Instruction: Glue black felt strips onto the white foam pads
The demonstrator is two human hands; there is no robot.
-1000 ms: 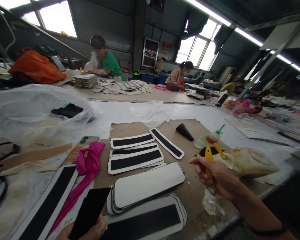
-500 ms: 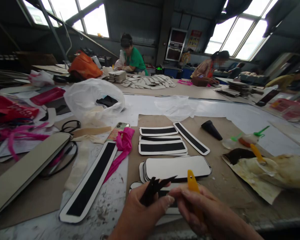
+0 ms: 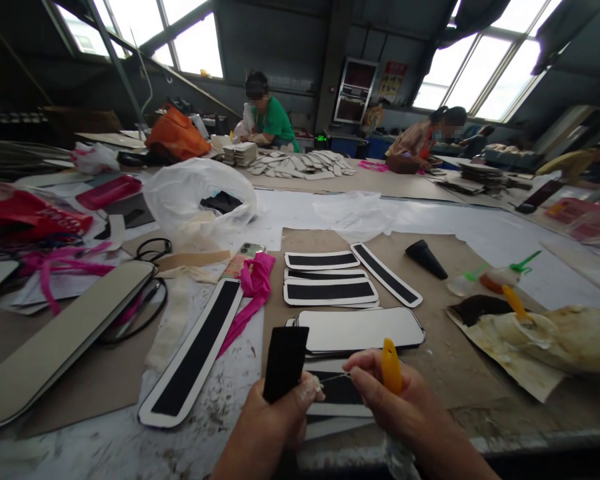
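Black strip: held upright and slightly tilted at lower centre of the frame, the black strip (image 3: 286,360) is seen above the counter (image 3: 100,457).
Left grip: the black strip's lower end is pinched between thumb and fingers by the left grip (image 3: 280,413); whitish residue is seen on the thumb.
Yellow handle: the yellow handle (image 3: 391,367) is pointed upward, right of lower centre; its lower end is hidden.
Right grip: the yellow handle is clasped by the right grip (image 3: 403,400), its fingertips brought near the left thumb, and a thin pale strand is stretched between them.
Panels: a black-banded panel (image 3: 337,390) is partly covered by the hands; just above it a white panel (image 3: 360,330) is stacked, and further black-banded panels (image 3: 330,291) are laid at centre.
Left of centre: a long panel (image 3: 190,357) is set slanting beside a pink cloth (image 3: 255,277).
Right side: a black cone (image 3: 427,259) is laid near a bottle (image 3: 503,280).
Top: a co-worker in green (image 3: 280,123) is seen behind heaped pale pieces (image 3: 303,165).
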